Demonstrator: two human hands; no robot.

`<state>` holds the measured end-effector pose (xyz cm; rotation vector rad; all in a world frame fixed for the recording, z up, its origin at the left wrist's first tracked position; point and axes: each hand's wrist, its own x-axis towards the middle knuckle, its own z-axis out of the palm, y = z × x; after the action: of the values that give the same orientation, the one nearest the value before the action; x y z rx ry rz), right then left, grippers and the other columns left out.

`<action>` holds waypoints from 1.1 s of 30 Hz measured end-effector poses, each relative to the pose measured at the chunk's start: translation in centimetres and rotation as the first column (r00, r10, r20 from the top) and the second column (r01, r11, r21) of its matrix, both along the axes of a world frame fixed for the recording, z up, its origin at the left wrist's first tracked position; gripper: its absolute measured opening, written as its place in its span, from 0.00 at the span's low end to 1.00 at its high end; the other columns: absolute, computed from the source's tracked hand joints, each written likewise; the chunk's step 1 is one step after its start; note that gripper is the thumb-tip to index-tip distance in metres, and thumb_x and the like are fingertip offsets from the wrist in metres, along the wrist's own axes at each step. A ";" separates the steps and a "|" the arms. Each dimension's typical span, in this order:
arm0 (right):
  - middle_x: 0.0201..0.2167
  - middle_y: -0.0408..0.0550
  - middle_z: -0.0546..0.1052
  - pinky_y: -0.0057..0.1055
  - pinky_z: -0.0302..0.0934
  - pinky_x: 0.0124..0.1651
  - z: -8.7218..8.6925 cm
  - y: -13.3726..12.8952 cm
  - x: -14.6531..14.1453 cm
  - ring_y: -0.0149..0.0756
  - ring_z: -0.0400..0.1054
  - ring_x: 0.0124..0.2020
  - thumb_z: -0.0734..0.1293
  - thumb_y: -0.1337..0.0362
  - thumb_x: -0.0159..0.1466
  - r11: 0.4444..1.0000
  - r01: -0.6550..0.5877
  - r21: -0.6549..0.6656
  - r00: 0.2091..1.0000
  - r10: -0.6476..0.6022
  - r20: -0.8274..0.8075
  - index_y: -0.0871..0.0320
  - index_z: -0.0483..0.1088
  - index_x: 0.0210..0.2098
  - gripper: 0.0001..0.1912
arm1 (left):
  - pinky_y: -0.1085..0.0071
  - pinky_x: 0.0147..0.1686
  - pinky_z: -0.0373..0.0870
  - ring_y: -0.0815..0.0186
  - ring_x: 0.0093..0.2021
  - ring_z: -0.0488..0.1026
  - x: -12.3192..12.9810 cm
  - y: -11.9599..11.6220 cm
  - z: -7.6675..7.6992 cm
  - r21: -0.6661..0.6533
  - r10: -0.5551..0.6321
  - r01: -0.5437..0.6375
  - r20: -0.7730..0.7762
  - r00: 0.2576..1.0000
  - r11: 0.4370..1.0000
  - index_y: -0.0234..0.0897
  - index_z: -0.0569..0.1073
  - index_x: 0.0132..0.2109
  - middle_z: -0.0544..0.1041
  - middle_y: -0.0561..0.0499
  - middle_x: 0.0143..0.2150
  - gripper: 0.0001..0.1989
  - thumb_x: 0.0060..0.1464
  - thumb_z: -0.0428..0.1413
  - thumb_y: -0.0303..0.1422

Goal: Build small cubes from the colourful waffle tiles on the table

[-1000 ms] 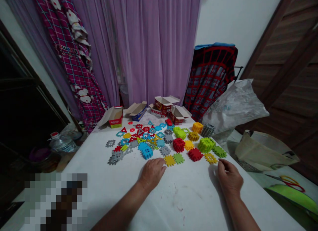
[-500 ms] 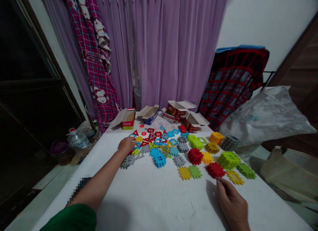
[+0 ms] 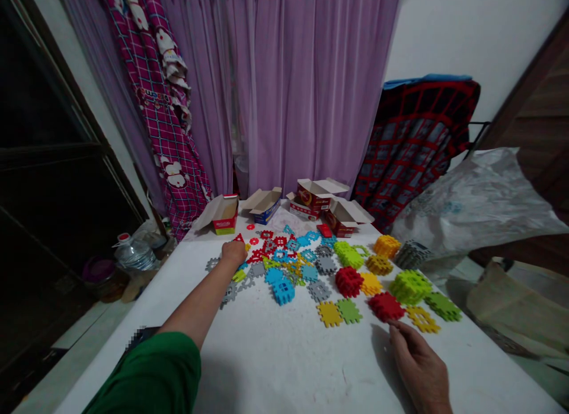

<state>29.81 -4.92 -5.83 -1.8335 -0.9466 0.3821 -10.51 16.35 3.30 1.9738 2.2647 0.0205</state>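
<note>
My left hand (image 3: 235,253) is closed over the left part of a loose spread of red, blue, grey and yellow toothed plastic pieces; whatever its fingers hold is hidden. My right hand (image 3: 418,357) lies near the table's front right, its fingers pinched together at the near edge of a red stack (image 3: 386,307). I cannot make out anything between those fingertips. Close by are a yellow frame piece (image 3: 422,319), a lime green stack (image 3: 409,287) and another red stack (image 3: 349,282). A flat yellow piece (image 3: 329,314) touches a green piece (image 3: 349,311).
Open cardboard boxes stand along the back of the white table (image 3: 267,366), among them a red and green one (image 3: 225,215) and a blue one (image 3: 267,206). A dark object (image 3: 144,337) lies at the left edge. A clear plastic bag (image 3: 480,194) hangs at the right.
My left hand has moved a little to the right over the loose pieces, with its forearm further in over the table. My right hand has stayed nearly still beside the red stack.
</note>
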 end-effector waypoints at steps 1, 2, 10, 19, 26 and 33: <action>0.27 0.48 0.81 0.33 0.70 0.39 0.0 0.0 0.0 0.45 0.76 0.32 0.65 0.41 0.45 1.000 -0.003 0.010 1.000 0.003 -0.005 0.56 0.79 0.33 0.28 | 0.59 0.54 0.64 0.52 0.56 0.73 -0.3 -0.1 0.2 0.020 0.005 -0.005 0.032 0.999 1.000 0.34 0.79 0.44 0.79 0.36 0.51 0.12 0.56 0.54 0.30; 0.27 0.48 0.81 0.33 0.70 0.38 0.0 0.0 0.0 0.44 0.75 0.31 0.65 0.41 0.45 1.000 -0.006 0.022 1.000 0.006 -0.008 0.56 0.79 0.33 0.28 | 0.61 0.53 0.65 0.53 0.56 0.73 -0.6 -0.3 0.5 0.044 0.008 -0.011 0.069 0.998 0.999 0.35 0.78 0.45 0.79 0.37 0.51 0.12 0.58 0.53 0.31; 0.25 0.47 0.80 0.32 0.69 0.35 -0.1 0.1 0.1 0.43 0.75 0.29 0.65 0.42 0.46 0.998 -0.041 0.053 0.999 0.041 0.007 0.56 0.79 0.33 0.26 | 0.76 0.26 0.66 0.67 0.30 0.74 -2.7 -5.9 0.9 -0.031 0.011 0.014 0.682 0.731 0.999 0.36 0.75 0.47 0.78 0.53 0.31 0.17 0.54 0.58 0.42; 0.26 0.50 0.80 0.35 0.67 0.37 0.4 -0.1 -0.3 0.45 0.75 0.32 0.63 0.43 0.47 0.999 -0.021 0.037 1.000 0.021 0.003 0.58 0.79 0.35 0.29 | 0.74 0.25 0.65 0.68 0.25 0.70 -1.0 -12.9 -3.5 -0.195 0.000 0.186 0.691 0.723 0.963 0.36 0.75 0.48 0.73 0.56 0.25 0.16 0.54 0.54 0.37; 0.23 0.48 0.78 0.32 0.65 0.33 0.4 -0.1 -0.5 0.40 0.72 0.26 0.63 0.44 0.48 0.997 -0.017 0.082 0.999 0.014 0.034 0.59 0.79 0.34 0.28 | 0.65 0.56 0.65 0.56 0.55 0.71 1.6 -17.2 -4.3 0.120 -0.159 0.134 0.235 0.959 0.984 0.35 0.73 0.56 0.75 0.40 0.55 0.22 0.57 0.55 0.40; 0.25 0.50 0.80 0.31 0.64 0.32 0.4 -0.2 -0.7 0.38 0.71 0.26 0.63 0.44 0.51 0.987 -0.041 0.153 0.998 0.034 0.052 0.59 0.79 0.33 0.26 | 0.64 0.58 0.63 0.54 0.57 0.69 2.6 -19.1 -4.5 0.125 -0.119 0.108 0.084 0.989 0.986 0.36 0.73 0.54 0.74 0.41 0.54 0.21 0.57 0.56 0.43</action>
<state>29.12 -5.17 -5.45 -1.6931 -1.0177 0.2796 -7.89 -2.73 -1.18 2.1124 2.1377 0.2358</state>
